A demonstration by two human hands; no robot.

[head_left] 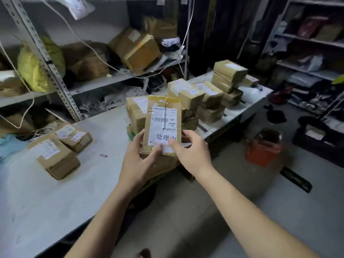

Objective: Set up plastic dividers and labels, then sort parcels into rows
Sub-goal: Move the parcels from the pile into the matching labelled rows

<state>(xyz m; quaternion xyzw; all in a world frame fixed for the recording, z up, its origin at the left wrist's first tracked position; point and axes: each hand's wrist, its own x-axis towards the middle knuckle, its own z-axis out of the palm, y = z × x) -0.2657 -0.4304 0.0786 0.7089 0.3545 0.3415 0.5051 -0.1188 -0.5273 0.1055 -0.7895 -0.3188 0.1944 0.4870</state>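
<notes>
A flat brown parcel [163,123] with a white shipping label stands upright over the table's edge, held by both hands. My left hand [139,155] grips its lower left side, and my right hand [191,149] grips its lower right corner, thumb on the label. Behind it rises a stack of similar taped parcels [135,112]. Further parcels [210,97] are piled at the far right of the white table [55,192]. A small group of parcels [57,146] lies on the left of the table. No plastic dividers are visible.
Metal shelving [104,81] with boxes, a yellow bag [35,66] and hanging cords stands behind the table. Dark shelves [312,67] filled with goods line the right wall. A red container [262,148] and a black crate [316,138] sit on the floor to the right.
</notes>
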